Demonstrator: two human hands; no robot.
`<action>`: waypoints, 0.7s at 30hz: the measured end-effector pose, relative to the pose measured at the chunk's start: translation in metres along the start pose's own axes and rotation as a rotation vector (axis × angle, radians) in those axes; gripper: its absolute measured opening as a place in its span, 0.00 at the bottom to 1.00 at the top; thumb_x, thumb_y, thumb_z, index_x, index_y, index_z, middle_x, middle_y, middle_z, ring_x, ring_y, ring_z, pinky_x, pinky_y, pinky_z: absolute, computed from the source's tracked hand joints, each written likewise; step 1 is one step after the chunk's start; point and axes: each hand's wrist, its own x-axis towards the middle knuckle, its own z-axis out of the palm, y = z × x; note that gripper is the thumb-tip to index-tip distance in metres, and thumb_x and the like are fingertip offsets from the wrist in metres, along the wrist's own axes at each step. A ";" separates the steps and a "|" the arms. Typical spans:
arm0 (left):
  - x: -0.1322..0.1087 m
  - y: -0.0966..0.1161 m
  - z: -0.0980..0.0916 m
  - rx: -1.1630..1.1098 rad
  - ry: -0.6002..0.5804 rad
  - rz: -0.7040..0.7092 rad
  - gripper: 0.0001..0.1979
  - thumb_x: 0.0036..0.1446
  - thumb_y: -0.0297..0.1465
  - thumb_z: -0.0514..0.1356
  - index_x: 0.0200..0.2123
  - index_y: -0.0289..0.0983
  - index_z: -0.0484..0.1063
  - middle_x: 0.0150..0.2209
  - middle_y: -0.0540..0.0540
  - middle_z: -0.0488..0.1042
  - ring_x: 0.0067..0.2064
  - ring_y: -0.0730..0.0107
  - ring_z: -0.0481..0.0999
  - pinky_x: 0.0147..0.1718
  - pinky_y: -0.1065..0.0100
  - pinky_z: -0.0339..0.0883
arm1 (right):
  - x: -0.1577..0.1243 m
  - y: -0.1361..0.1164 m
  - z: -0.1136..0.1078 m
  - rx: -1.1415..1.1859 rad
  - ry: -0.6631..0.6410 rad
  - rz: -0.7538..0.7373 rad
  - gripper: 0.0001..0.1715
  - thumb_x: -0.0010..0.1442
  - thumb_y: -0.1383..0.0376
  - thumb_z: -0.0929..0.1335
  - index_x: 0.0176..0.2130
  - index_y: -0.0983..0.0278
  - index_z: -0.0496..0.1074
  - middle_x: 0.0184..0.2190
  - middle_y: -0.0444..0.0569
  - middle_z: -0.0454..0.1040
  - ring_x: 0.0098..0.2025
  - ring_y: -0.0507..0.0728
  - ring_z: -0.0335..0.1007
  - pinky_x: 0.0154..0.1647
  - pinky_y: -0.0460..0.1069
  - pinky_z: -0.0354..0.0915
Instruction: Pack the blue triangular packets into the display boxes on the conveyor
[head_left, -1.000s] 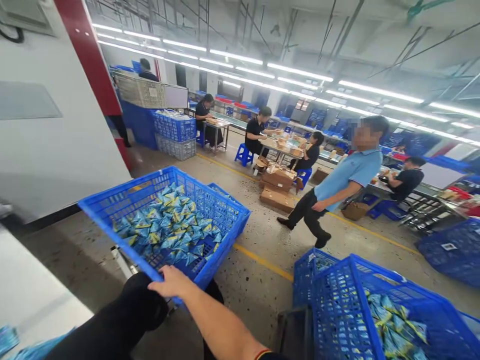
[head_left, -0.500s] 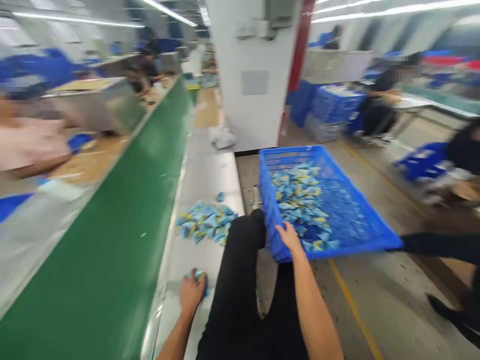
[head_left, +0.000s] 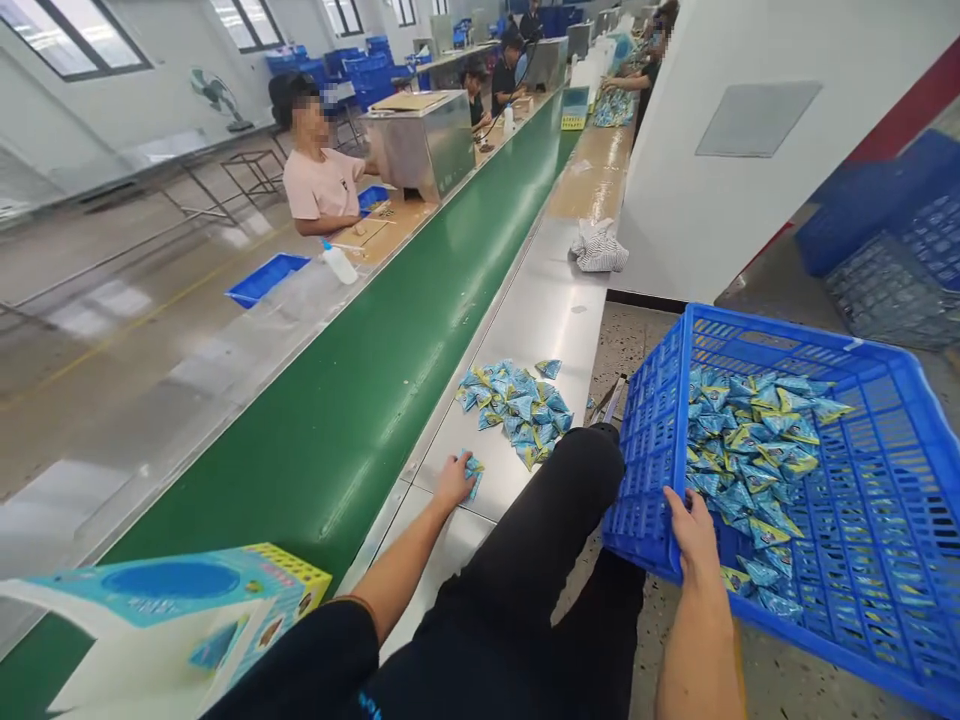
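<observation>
My right hand [head_left: 694,535] grips the near rim of a blue plastic crate [head_left: 892,560] that rests tilted on my raised knee. Inside the crate lie many small blue and yellow triangular packets [head_left: 750,450]. My left hand [head_left: 455,480] rests on the steel table edge [head_left: 525,310], fingers closed over one or two of the same packets [head_left: 474,470]. A loose pile of packets [head_left: 517,405] lies on the steel just beyond that hand.
A long green conveyor belt [head_left: 375,380] runs away on the left of the steel strip. A colourful carton [head_left: 172,600] sits at the near left. A person in a pink shirt [head_left: 322,185] sits across the belt. A white pillar [head_left: 720,150] and stacked blue crates [head_left: 892,230] stand right.
My view swung left from the open floor to the conveyor line. The crate stayed in my right hand's grip. My left hand came into view on the steel table, closed on packets.
</observation>
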 end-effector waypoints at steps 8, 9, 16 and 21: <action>0.026 0.030 -0.016 -0.432 0.257 0.090 0.34 0.59 0.32 0.63 0.67 0.30 0.62 0.63 0.32 0.65 0.67 0.56 0.64 0.67 0.59 0.59 | -0.002 -0.002 0.001 0.015 0.021 -0.007 0.56 0.43 0.39 0.65 0.61 0.70 0.67 0.57 0.60 0.69 0.58 0.66 0.67 0.62 0.56 0.64; 0.020 0.031 -0.014 -0.472 0.278 0.093 0.31 0.58 0.31 0.62 0.65 0.31 0.65 0.62 0.32 0.67 0.65 0.55 0.66 0.66 0.58 0.62 | -0.003 -0.003 0.000 0.006 0.018 -0.013 0.55 0.44 0.40 0.64 0.61 0.71 0.67 0.56 0.61 0.70 0.58 0.66 0.67 0.62 0.57 0.64; -0.088 0.099 -0.097 -0.648 0.330 0.659 0.13 0.58 0.36 0.61 0.44 0.36 0.75 0.44 0.41 0.78 0.46 0.62 0.79 0.46 0.60 0.77 | 0.000 0.004 0.000 0.060 0.025 -0.085 0.40 0.54 0.47 0.66 0.57 0.70 0.69 0.55 0.58 0.71 0.55 0.60 0.69 0.60 0.52 0.65; -0.239 0.163 -0.200 -0.342 0.431 1.277 0.18 0.61 0.30 0.61 0.51 0.55 0.76 0.46 0.56 0.78 0.50 0.68 0.78 0.57 0.60 0.77 | 0.009 0.016 0.001 0.046 0.018 -0.099 0.37 0.58 0.49 0.67 0.58 0.70 0.69 0.54 0.57 0.71 0.53 0.58 0.69 0.61 0.51 0.65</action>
